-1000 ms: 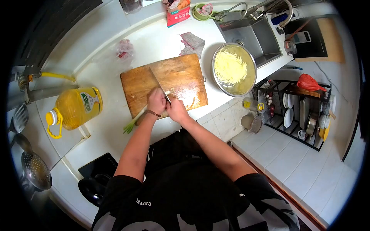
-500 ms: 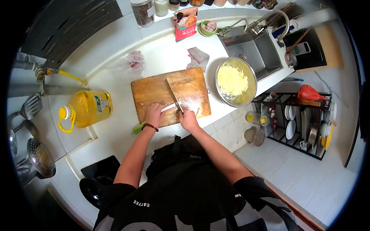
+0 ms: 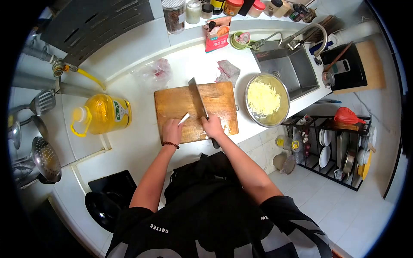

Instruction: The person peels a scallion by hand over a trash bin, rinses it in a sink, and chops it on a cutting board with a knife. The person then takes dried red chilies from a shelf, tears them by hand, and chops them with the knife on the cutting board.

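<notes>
A wooden cutting board [image 3: 176, 103] lies on the white counter. My left hand [image 3: 172, 130], a beaded bracelet at its wrist, is closed on a green onion [image 3: 184, 118] over the board's left part; the white end sticks out past the fingers. My right hand [image 3: 213, 126] is wrapped round the handle of a knife [image 3: 198, 98]. The blade points away from me, slanting over the board's middle, a little apart from the onion. Small wet bits lie on the board near my right hand.
Right of the board stands a metal bowl [image 3: 285, 112] of pale yellow shreds, beside the sink [image 3: 297, 69]. A piece of fish skin or meat [image 3: 228, 71] and a plastic bag [image 3: 153, 74] lie behind the board. An oil jug [image 3: 105, 114] stands left, a black pan [image 3: 103, 210] lower left.
The view has shifted, showing more of the back shelf. My hands have moved apart; the knife has come away from the onion to the right. The onion's green end no longer shows.
</notes>
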Demonstrator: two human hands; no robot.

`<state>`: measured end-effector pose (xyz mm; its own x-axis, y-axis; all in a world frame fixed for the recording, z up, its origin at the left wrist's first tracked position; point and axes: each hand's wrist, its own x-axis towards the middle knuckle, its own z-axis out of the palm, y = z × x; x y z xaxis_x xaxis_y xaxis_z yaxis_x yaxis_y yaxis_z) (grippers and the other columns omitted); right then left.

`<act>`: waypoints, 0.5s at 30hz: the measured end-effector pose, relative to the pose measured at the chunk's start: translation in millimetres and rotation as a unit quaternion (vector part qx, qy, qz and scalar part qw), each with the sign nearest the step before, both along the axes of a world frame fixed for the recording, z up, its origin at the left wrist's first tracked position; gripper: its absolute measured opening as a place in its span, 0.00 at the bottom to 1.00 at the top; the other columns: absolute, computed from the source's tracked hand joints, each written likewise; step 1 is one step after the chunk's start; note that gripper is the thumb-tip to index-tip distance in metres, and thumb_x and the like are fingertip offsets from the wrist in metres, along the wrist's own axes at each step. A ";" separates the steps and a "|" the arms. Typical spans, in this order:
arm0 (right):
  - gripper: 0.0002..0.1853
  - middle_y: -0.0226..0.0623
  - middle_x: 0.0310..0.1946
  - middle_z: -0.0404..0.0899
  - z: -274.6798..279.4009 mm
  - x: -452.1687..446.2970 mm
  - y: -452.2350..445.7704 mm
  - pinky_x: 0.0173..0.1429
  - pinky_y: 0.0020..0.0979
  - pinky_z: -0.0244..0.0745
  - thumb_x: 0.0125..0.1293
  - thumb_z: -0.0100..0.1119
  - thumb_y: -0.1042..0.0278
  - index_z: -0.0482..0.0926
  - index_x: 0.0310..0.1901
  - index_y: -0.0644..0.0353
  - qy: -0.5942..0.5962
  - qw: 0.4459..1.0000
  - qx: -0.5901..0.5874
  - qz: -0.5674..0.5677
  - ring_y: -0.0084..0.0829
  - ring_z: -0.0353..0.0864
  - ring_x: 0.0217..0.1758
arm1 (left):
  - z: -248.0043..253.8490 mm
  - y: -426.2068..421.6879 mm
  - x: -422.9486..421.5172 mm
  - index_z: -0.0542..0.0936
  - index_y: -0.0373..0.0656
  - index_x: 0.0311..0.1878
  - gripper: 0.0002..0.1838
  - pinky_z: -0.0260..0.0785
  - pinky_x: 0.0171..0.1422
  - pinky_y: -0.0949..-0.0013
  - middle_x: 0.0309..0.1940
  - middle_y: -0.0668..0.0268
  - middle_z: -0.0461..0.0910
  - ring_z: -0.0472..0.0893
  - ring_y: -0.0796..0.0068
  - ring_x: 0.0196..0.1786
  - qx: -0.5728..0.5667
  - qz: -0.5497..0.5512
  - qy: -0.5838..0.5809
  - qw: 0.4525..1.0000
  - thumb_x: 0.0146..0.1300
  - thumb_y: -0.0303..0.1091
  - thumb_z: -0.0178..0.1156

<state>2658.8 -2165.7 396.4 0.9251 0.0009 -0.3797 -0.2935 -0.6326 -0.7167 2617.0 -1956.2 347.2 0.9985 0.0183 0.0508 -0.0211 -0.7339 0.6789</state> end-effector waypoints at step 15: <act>0.20 0.62 0.38 0.85 49.2 -56.1 -84.0 0.52 0.54 0.80 0.71 0.58 0.60 0.81 0.61 0.56 0.064 0.989 -0.125 -0.053 0.62 0.85 0.45 | 20.5 -87.2 44.7 0.81 0.43 0.54 0.21 0.71 0.65 0.58 0.54 0.58 0.76 0.75 0.56 0.58 0.143 -0.224 0.017 0.964 0.58 0.34 0.73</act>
<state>2602.7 -2249.6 445.7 0.8592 -0.2012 -0.4704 -0.4456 -0.7460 -0.4949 2661.7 -2043.4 367.7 0.9039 -0.4256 -0.0431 -0.3612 -0.8132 0.4563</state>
